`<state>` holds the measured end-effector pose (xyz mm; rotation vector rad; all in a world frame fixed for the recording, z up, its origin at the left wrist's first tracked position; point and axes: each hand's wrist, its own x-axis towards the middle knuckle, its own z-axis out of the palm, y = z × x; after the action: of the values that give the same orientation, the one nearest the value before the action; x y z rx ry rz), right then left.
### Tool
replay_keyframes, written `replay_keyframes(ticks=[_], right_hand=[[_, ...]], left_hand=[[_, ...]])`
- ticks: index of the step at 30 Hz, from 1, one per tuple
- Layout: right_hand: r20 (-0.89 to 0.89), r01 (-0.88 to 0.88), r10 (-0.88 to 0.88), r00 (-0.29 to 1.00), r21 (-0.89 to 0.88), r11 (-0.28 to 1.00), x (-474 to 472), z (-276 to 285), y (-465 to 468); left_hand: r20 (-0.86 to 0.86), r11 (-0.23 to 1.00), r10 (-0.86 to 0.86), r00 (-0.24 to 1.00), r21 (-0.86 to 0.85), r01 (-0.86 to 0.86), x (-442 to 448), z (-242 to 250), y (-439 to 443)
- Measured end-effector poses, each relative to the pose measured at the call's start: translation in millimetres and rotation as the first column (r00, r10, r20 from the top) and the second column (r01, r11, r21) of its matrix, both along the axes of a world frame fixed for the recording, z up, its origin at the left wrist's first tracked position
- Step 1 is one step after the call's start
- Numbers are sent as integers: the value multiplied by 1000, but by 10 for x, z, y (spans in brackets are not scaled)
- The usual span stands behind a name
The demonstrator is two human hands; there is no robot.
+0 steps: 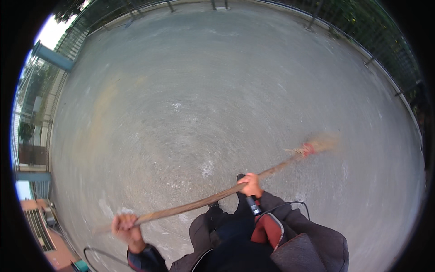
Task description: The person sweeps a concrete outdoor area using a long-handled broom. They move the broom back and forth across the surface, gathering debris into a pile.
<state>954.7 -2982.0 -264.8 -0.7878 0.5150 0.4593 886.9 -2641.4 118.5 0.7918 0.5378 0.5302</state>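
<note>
A long wooden broom handle (200, 203) slants across the front of my body, rising toward the right. My left hand (126, 227) is closed around it near its upper end, which sticks out past the fist as a blur. Farther along the stick, my right hand (250, 185) grips it in front of my right leg. At the far end, to the right, the straw broom head (321, 144) is blurred, with a red binding (308, 149) where it joins the handle. Whether the bristles touch the ground cannot be told.
Grey concrete ground (204, 85) spreads ahead, with pale marks and a yellowish patch (105, 98). Metal railings (360, 44) with greenery behind curve along the far and right sides. Blue posts (54, 57) and a brick-coloured building (54, 234) stand at left. A black cable (302, 203) loops by my right sleeve.
</note>
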Motion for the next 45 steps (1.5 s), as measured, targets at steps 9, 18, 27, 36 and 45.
replay_keyframes(ticks=[9,18,27,36,45], right_hand=[[-407,-195,434,804,509,838,1165,1265,2442],[-326,-302,590,739,623,722,933,1526,3002],[-487,153,60,871,386,910,1727,419,1491],[-356,286,-228,906,119,951,1934,-168,-592],[-152,-163,856,494,-983,-81,2874,-126,81]], left_hand=[[254,664,680,688,185,-725,-1364,651,-775],[269,652,707,653,109,-750,-2052,475,-39],[60,916,380,923,-164,-367,-15,-846,1218],[112,928,-303,946,-192,320,2533,-1101,197],[52,976,-180,982,-116,185,3254,-879,691]])
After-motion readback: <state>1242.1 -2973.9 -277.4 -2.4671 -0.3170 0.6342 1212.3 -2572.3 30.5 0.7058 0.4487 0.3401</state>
